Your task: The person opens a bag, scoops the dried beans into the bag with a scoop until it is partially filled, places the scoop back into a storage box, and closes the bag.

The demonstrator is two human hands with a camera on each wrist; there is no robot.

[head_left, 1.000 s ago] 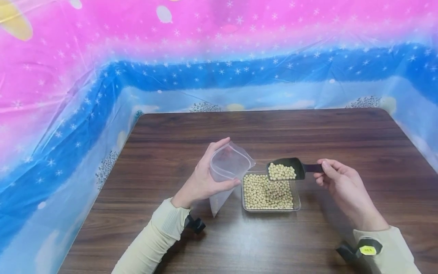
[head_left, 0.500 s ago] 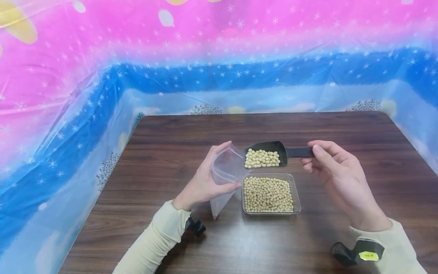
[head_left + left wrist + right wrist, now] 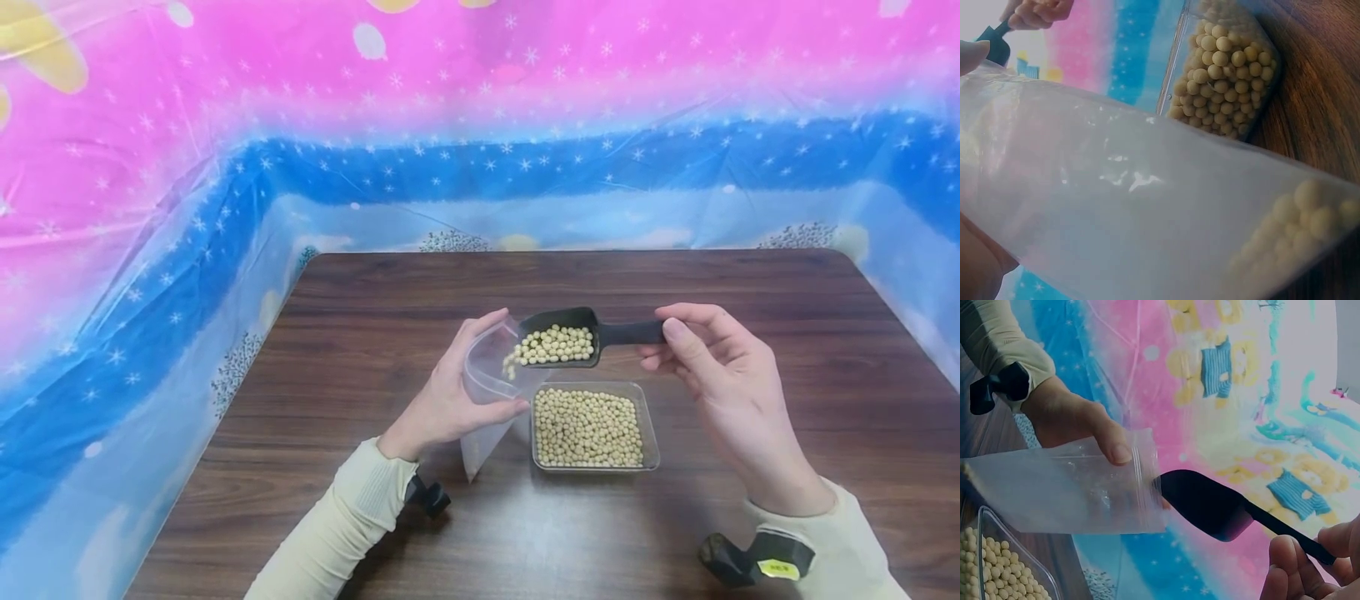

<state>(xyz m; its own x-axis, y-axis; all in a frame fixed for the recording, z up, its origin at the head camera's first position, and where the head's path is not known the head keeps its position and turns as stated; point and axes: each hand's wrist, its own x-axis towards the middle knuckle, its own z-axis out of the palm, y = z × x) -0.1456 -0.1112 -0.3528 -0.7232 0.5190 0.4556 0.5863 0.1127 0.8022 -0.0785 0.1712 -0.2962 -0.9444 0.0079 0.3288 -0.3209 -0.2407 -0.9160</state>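
The worktop (image 3: 675, 283), a dark wood-grain surface, carries a clear rectangular tray (image 3: 651, 433) filled with pale round beans (image 3: 588, 427). The tray sits directly below the transfer point, probably so that spilled beans fall back into it. Just left of the tray stands a clear zip bag (image 3: 483, 392), its bottom corner touching the worktop. The left hand (image 3: 450, 400) grips the bag near the top, thumb and fingers curled round it, apparently to keep the mouth spread. The right hand (image 3: 720, 375) pinches the handle of a black scoop (image 3: 581, 321), which is tilted so its lip rests at the bag mouth. The scoop is loaded with beans, and several are spilling over the lip into the bag. The left wrist view shows a few beans at the bag bottom.
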